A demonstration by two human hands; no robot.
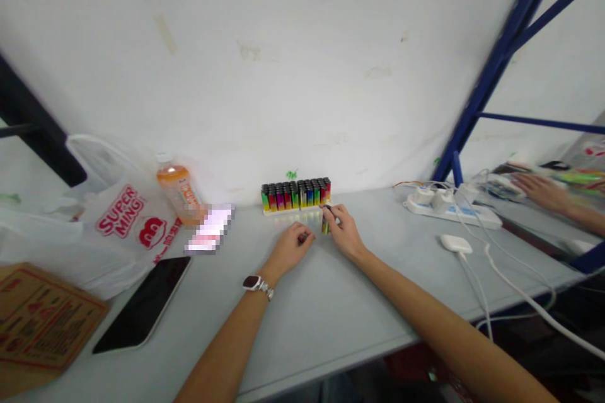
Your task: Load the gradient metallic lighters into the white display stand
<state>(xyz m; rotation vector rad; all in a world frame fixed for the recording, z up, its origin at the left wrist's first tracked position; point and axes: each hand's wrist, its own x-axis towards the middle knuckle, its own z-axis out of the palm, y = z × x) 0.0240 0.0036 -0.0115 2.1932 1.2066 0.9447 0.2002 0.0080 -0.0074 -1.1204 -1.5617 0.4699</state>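
Rows of colourful lighters (288, 198) stand upright in a white tray (278, 212) against the wall. In front of the tray's right end, my right hand (344, 230) is closed on a yellow-green lighter (325, 225), held upright by its dark top. My left hand (289, 245), with a watch (255, 284) on its wrist, is just left of it and rests near the table surface. Its fingers are curled round something small and dark, mostly hidden, that I cannot make out.
A plastic bag (127, 227), an orange drink bottle (177, 186), a tablet (144, 305) and a cardboard box (47, 321) are on the left. To the right are a power strip (454, 211), a white charger (456, 244) and cables. Another person's hand (541, 192) shows beyond the blue frame (491, 75).
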